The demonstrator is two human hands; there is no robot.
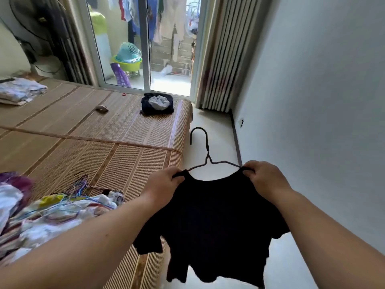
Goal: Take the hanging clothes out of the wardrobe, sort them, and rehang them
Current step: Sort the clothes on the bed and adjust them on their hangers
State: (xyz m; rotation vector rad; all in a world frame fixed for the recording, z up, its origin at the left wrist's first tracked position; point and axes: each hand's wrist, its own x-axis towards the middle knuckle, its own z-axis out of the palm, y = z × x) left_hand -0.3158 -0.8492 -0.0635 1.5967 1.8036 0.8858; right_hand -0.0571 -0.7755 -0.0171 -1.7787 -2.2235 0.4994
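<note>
A black short-sleeved top (210, 222) hangs on a thin dark wire hanger (205, 151) held out over the floor beside the bed. My left hand (164, 182) pinches the top's left shoulder at the hanger's end. My right hand (264, 178) pinches the right shoulder. The hanger's hook points up and away from me. At the lower left a heap of colourful clothes (48, 211) lies on the bed with several coloured hangers (79, 184) tangled among it.
The bed carries a woven mat (87, 130). A folded dark pile (157, 103) sits at its far corner and folded light clothes (20, 90) at the far left. A white wall (323, 101) stands on the right, a striped curtain (225, 53) and glass balcony door (145, 42) ahead.
</note>
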